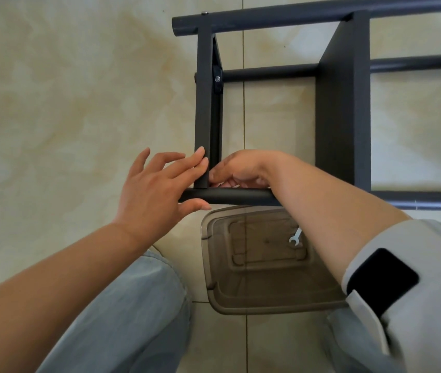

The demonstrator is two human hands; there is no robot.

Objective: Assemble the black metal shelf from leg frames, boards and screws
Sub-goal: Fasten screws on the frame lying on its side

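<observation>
- Black metal shelf [340,109] lay on its side on the tiled floor [52,90], with its near leg tube [230,196] running crosswise just in front of the person's knees.
- The left hand [157,189] kept its fingers straight, fingertips resting on the narrow board [203,103] and thumb under the tube: a released grip.
- The right hand [241,170] curled at the joint of board and tube; whether its grip held anything could not be told.
- A smoky plastic tray [254,289] sat below the tube, holding a small wrench [295,236].
</observation>
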